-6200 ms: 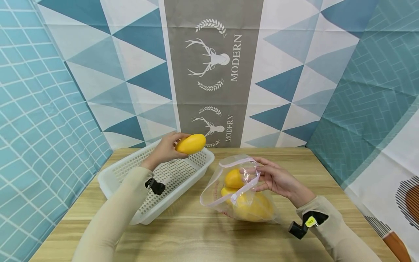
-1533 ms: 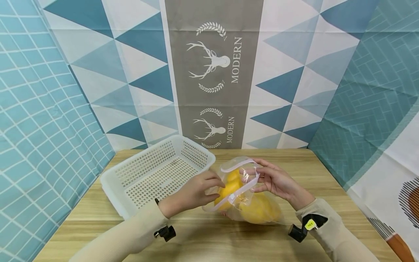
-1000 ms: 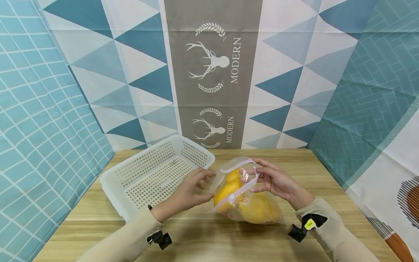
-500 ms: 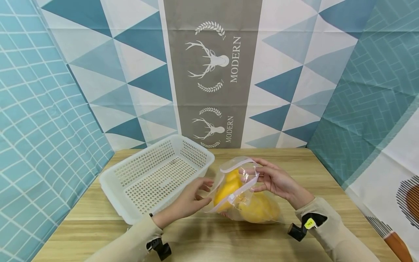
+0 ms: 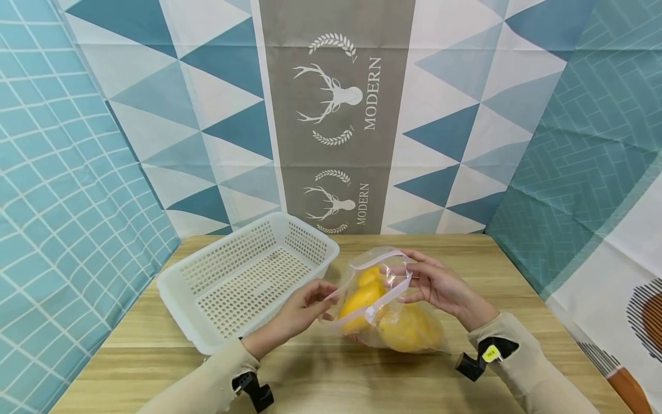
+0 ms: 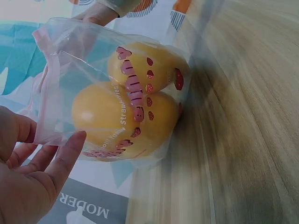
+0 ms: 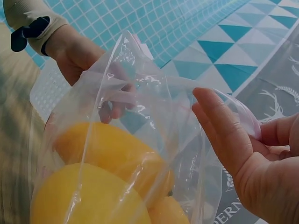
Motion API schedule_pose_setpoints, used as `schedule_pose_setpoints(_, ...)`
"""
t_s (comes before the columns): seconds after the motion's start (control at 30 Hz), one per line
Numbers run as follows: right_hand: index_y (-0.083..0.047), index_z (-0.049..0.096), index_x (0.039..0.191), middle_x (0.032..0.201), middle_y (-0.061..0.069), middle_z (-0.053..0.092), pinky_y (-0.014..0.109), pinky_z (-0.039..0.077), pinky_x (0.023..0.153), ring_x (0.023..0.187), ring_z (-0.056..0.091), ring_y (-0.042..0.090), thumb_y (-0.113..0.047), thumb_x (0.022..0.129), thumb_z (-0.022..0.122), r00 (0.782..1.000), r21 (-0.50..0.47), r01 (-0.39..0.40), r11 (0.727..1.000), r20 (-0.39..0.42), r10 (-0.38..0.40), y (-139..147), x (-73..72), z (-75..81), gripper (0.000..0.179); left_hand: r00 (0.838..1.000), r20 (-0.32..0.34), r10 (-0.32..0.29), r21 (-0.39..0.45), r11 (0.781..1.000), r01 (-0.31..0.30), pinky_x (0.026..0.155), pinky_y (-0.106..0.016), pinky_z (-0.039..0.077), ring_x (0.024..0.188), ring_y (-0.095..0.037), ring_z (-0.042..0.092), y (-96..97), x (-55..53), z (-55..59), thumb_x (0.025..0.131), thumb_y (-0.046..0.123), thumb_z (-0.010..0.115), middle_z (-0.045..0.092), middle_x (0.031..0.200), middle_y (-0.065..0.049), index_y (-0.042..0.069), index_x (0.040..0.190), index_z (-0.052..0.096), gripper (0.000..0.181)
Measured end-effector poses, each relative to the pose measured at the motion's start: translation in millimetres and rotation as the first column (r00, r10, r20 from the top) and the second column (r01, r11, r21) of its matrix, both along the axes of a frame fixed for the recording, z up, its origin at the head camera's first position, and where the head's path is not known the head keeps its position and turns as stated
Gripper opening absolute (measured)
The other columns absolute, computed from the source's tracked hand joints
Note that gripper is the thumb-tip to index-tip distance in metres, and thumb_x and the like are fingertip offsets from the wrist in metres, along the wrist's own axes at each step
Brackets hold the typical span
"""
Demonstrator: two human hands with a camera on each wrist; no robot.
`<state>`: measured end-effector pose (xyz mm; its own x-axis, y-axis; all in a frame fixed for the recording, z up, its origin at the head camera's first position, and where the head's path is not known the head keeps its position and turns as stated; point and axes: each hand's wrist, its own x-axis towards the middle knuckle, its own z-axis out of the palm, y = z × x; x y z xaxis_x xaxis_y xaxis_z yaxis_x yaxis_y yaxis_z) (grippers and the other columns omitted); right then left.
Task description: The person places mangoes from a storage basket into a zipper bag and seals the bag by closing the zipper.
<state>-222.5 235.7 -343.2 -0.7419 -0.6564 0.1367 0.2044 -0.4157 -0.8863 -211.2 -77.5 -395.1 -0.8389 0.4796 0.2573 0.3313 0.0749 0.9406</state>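
Note:
A clear zip bag (image 5: 380, 333) with a pale pink zip strip and slider lies on the table, its mouth toward me and spread apart. Several yellow mangoes (image 5: 362, 299) are inside. On the left, my left hand (image 5: 300, 313) pinches the bag's rim between thumb and fingers; the left wrist view shows that edge between them. My right hand (image 5: 442, 287) holds the opposite side of the rim. In the right wrist view, two right fingers (image 7: 219, 126) extend inside the mouth while the thumb pinches the zip strip. Red printing marks the bag's side (image 6: 133, 88).
A white perforated plastic basket (image 5: 181, 270) with no fruit in it stands at the left, close to my left hand. The wooden table (image 5: 320, 379) meets a patterned cloth backdrop (image 5: 336, 132) at the back and hanging cloths at both sides.
The mango my left hand held over the basket is now in the bag. That hand has let go, drawn back left and taken the bag's rim. The right hand has stayed nearly still.

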Motion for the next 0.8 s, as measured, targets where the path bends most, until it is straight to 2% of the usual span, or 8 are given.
schedule_pose_setpoints(0.2,-0.018,0.052,0.137,0.126,0.014,0.065,0.037,0.058,0.076,0.103,0.069,0.028,-0.003,0.108,0.026,1.000,-0.020,-0.003,1.000,0.004,0.003,1.9,-1.2,1.7,0.041,0.998,0.059,-0.010,0.072,0.997,0.006,0.075,-0.033,0.058,0.097,-0.021,0.062,-1.5,-0.2,5.2,0.099,0.000,0.053,0.063,0.109,-0.027,-0.013,0.121,0.056,0.025)
schedule_pose_setpoints(0.4,-0.015,0.047,0.137,0.127,0.017,0.065,0.036,0.058,0.076,0.105,0.069,0.029,-0.001,0.108,0.019,0.999,-0.061,-0.042,0.997,-0.008,0.042,3.2,-4.0,4.3,0.043,0.987,0.158,0.004,0.137,0.990,-0.026,0.076,-0.029,0.056,0.096,-0.014,0.064,-5.2,-2.9,15.2,0.098,0.001,0.054,0.068,0.106,-0.013,-0.013,0.128,0.051,0.032)
schedule_pose_setpoints(0.57,-0.012,0.043,0.139,0.129,0.018,0.064,0.036,0.058,0.077,0.107,0.068,0.029,0.003,0.106,0.016,0.996,-0.069,-0.079,0.994,-0.045,0.076,4.9,-7.1,6.4,0.045,0.981,0.196,0.010,0.189,0.981,-0.047,0.073,-0.028,0.056,0.096,-0.016,0.066,-5.3,-4.9,29.1,0.096,-0.002,0.055,0.069,0.102,-0.004,-0.011,0.134,0.049,0.039)
schedule_pose_setpoints(0.8,-0.010,0.048,0.138,0.130,0.015,0.063,0.035,0.057,0.078,0.108,0.068,0.026,0.007,0.102,0.018,0.989,-0.028,-0.092,0.995,-0.120,0.088,6.4,-10.2,11.1,0.050,0.973,0.228,0.044,0.214,0.972,-0.094,0.070,-0.029,0.057,0.095,-0.016,0.067,-4.2,-7.7,49.0,0.095,-0.004,0.055,0.070,0.101,-0.003,-0.009,0.139,0.046,0.045)
